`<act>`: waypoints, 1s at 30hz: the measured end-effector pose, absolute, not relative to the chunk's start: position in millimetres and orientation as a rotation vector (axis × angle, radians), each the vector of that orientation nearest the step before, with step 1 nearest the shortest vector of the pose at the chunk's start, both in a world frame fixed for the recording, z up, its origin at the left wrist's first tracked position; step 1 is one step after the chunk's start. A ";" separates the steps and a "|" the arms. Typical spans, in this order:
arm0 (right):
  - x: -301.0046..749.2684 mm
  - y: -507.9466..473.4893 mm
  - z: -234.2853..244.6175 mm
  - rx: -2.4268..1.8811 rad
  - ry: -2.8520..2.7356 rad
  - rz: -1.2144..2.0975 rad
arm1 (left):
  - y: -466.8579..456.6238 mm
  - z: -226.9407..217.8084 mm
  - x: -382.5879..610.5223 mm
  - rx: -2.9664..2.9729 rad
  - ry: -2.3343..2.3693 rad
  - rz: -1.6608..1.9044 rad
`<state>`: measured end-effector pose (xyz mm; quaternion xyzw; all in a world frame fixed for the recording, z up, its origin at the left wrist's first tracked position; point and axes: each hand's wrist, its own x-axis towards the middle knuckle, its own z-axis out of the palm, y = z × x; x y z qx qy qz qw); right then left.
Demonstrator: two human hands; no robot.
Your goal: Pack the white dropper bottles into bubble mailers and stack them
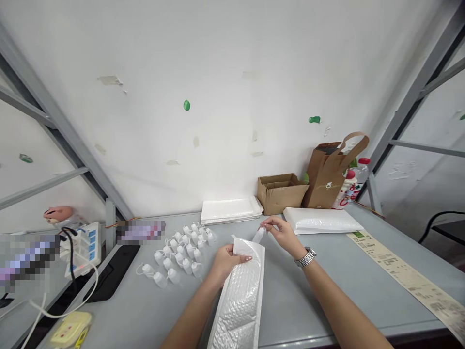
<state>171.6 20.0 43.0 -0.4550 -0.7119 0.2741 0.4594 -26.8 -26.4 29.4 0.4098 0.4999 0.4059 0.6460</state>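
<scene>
My left hand [225, 264] grips a white bubble mailer [241, 300] near its upper end, thumb lying across the front. The mailer slants down toward the bottom edge of the view. At its upper right corner, my right hand [281, 235] pinches a small translucent white plastic bottle [259, 235] by its top. The lower part of that bottle meets the mailer's edge; whether it is inside the opening I cannot tell. Left of my hands, several similar small white bottles [179, 249] with looped cap straps stand grouped on the grey table [290, 295].
Flat white mailers [230, 209] lie at the back, beside an open cardboard box [282, 196]. A filled white mailer [323, 220], brown paper bag [323, 179] and bottles [358, 177] are right. A label strip [403, 274] crosses the right side; a power strip [85, 247] with cables sits left.
</scene>
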 end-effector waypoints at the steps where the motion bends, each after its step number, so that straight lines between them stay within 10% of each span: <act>1: 170.9 19.1 43.6 -1.110 -1.755 0.690 | -26.0 28.5 -26.7 0.950 1.152 0.925; 30: 151.8 12.3 40.9 -0.976 -1.501 0.939 | -20.7 21.6 -29.9 0.816 1.102 1.058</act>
